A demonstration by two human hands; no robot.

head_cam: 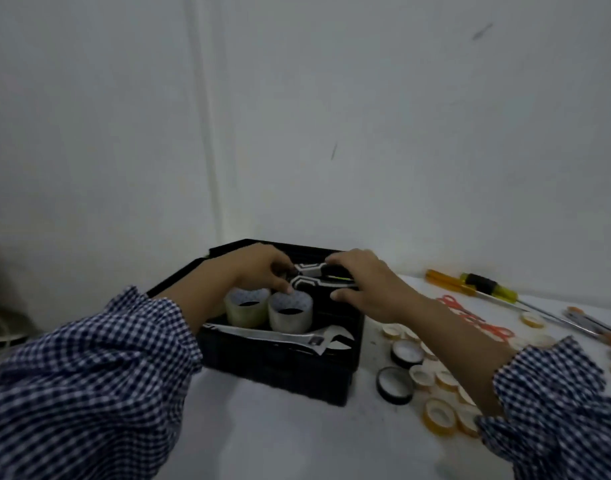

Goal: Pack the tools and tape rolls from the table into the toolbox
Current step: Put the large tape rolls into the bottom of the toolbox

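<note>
**Inspector A:** We start with the toolbox (280, 372). Position?

**Inspector B:** We record it open on the white table (297, 441), with its back close to the wall. Inside, two clear tape rolls (290, 311) stand upright side by side. A wrench (280, 336) lies across the near side, in front of them.

**Inspector A:** And the hands?

**Inspector B:** Both are over the far part of the box. The left hand (262, 268) has its fingers curled, and thumb and fingertips pinch one end of a black-and-white tool (314, 277). The right hand (363, 285) curls over the other end, thumb underneath. (We cannot tell what kind of tool it is, as the frame is blurred there.)

**Inspector A:** Is the tool resting on anything?

**Inspector B:** We cannot tell. It sits behind the clear rolls, within the box's outline.

**Inspector A:** What lies outside?

**Inspector B:** All of it lies on the table to the right of the box. Two black tape rolls (394, 385) lie near the box wall. A cluster of yellowish tape rolls (439, 415) sits beside them, partly hidden by the right forearm. Orange scissors (470, 317) lie farther back, and screwdrivers (487, 285) lie at the far edge.
</note>
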